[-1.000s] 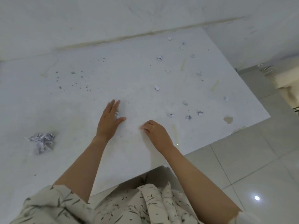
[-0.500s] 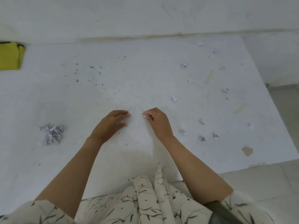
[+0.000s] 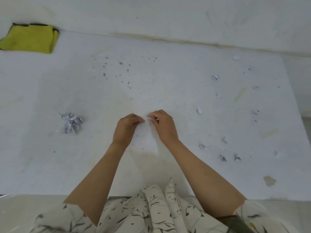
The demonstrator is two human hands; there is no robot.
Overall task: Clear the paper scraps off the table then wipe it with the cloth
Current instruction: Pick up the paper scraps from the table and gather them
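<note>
I see my two hands close together in the middle of the white surface [image 3: 50, 165]. My right hand [image 3: 164, 126] has its fingers curled, and the grip is pinched on a tiny white paper scrap [image 3: 152, 118] at its fingertips. I think it holds the scrap like that because the bit is so small that only fingertips can pick it up. My left hand [image 3: 125, 129] sits just beside it with its fingers curled in too. I cannot tell if that grip holds a scrap or nothing.

Far to the left of my left hand lies a pile of crumpled scraps [image 3: 71, 122]. I guess the bits go there so they can all be taken away at once. To the right of my right hand, many loose scraps [image 3: 222, 158] lie spread out, some near and some far up by the wall. So the picking is not done.

The yellow cloth [image 3: 30, 38] lies folded, far up and to the left of both hands. It looks untouched. I think it waits there for wiping, after the paper is gone.
</note>
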